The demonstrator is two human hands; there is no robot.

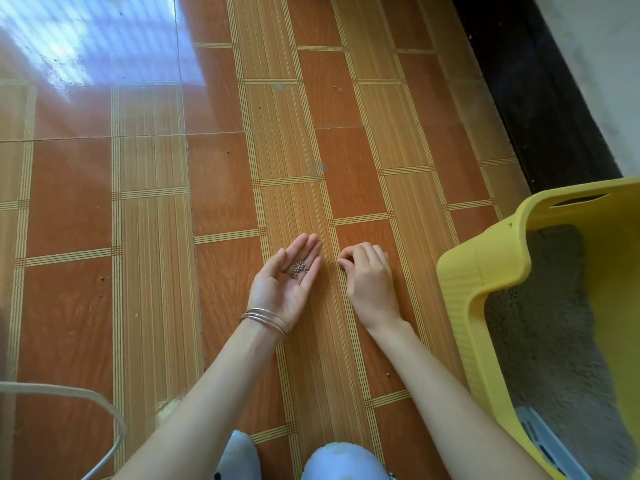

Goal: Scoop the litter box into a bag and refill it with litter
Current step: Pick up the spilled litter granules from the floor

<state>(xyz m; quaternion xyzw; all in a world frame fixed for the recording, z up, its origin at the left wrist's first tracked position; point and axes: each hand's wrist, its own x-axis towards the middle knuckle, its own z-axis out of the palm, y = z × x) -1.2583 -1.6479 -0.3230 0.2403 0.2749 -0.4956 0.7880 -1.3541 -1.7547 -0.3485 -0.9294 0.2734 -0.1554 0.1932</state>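
**Grey litter grains gathered off the tiles**

Yellow litter box (485,271) sits at the person's right, grey litter (547,323) inside. Just left of it, the left hand (289,275) lies flat, palm up, cupping stray grains (299,269). The right hand (367,275) pinches at a grain (331,264) on the floor (138,202). Best keep that palm level until it is tipped out.

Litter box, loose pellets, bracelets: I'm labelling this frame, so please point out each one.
litter box (485,268), head view, on its yellow front rim.
pellets (299,269), head view, middle of the small pile on the left palm.
bracelets (266,319), head view, on the thin bands around the left wrist.
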